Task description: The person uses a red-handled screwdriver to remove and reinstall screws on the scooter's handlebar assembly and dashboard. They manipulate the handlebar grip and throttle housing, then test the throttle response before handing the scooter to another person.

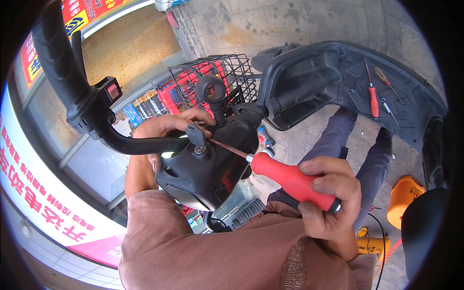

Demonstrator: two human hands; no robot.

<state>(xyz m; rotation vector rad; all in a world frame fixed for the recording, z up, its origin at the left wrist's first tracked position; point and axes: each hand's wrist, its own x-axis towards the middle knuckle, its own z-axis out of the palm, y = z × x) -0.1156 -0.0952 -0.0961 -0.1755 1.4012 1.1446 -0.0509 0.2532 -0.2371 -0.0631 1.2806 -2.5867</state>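
Observation:
My right hand (333, 193) is closed round the thick red handle of a screwdriver (290, 176). Its thin metal shaft points left across a black scooter housing (217, 169), with the tip close to a black key (195, 135) standing in its lock. Behind that key, my left hand (181, 121) reaches round the far side of the housing, fingers bent beside the screwdriver's tip. Whether those fingers pinch anything is hidden by the key and handlebar. The black handlebar (140, 145) runs up left to a grip (55, 63) and a switch block with a red button (112, 90).
A black wire basket (239, 72) sits beyond the housing. On the black footboard (353, 72) lie a red-handled screwdriver (373, 99) and other hand tools. An orange container (405, 200), a yellow tool (374, 246) and a black cable (385, 237) are at lower right. Shop windows line the left.

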